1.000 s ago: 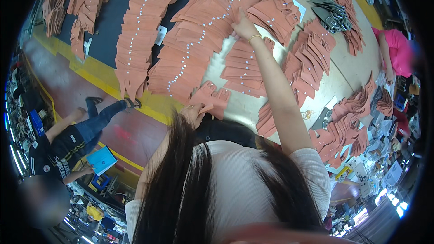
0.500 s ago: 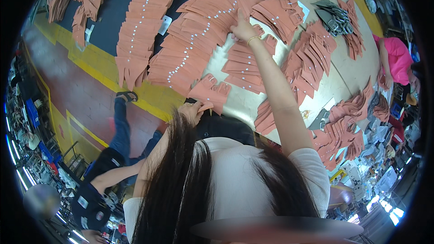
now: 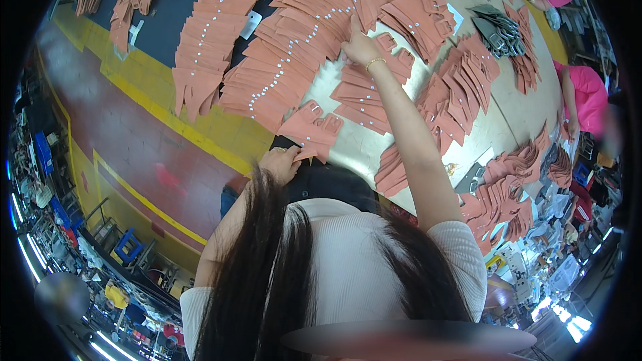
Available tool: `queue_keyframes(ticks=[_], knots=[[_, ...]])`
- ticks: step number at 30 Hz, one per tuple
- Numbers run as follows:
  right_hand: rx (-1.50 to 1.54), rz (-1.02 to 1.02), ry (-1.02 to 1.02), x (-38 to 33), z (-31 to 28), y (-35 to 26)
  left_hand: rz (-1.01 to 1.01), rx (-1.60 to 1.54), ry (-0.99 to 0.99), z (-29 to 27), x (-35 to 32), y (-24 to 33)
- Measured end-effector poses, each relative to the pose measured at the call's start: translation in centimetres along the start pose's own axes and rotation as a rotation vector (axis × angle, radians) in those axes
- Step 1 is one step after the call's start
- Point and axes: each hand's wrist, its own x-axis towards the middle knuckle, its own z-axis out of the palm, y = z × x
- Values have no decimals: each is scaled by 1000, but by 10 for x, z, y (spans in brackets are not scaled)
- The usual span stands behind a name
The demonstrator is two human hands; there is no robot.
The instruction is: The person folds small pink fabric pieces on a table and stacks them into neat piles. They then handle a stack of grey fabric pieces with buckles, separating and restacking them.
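Note:
My left hand is at the table's near edge, its fingers closed on the lower corner of a coral-coloured leather-like piece with two buckle shapes at its far end. Ahead and to the right, my right hand rests at the edge of a long fanned row of similar coral pieces. Its index finger is stretched out onto the row; the other fingers are curled and nothing shows in them. Small white squares run in a line along that row. A shorter stack of coral pieces lies under my right wrist.
Another fanned row lies on dark cloth to the left. More stacks cover the pale table to the right, near a bundle of dark straps with metal buckles. A person in pink works on the far right.
The person who was walking on the left has mostly passed out of sight behind my left arm. My view has shifted slightly; both hands keep nearly the same places.

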Motion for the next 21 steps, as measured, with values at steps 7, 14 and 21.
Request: queue_keyframes(ticks=[7, 14, 21], knots=[[-41, -30, 6, -7, 8, -2, -2, -16, -22, 3, -4, -1], [-22, -49, 2, -14, 21, -7, -16, -8, -30, 1, -7, 3], [-57, -77, 21, -18, 28, -8, -31, -8, -80, 1, -9, 1]])
